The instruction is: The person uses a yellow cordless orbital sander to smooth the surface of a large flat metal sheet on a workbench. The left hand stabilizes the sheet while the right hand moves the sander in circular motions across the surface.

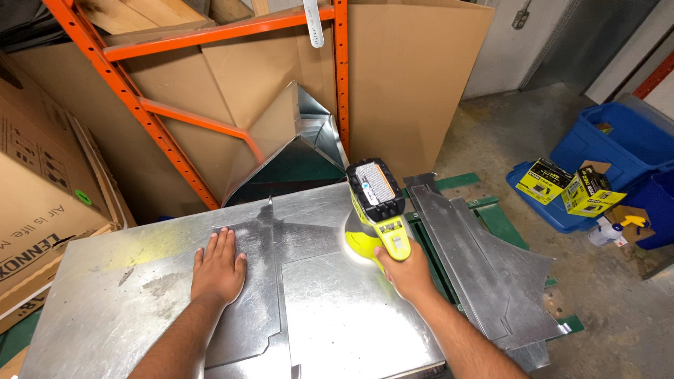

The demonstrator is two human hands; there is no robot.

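Mid-frame: right hand (406,270) clenched around yellow-green sander (373,223), pad hidden beneath its body. Left hand (219,267) pressed flat, fingers spread, on metal sheet (337,309), cut off below.

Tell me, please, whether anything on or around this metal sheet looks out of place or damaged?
Mostly tidy. The metal sheet shows dull smudges near the left hand, and cut offcuts hang loosely off its right edge beside the sander.

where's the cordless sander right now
In the head view, the cordless sander sits centre-right on the sheet metal, gripped by the right hand.
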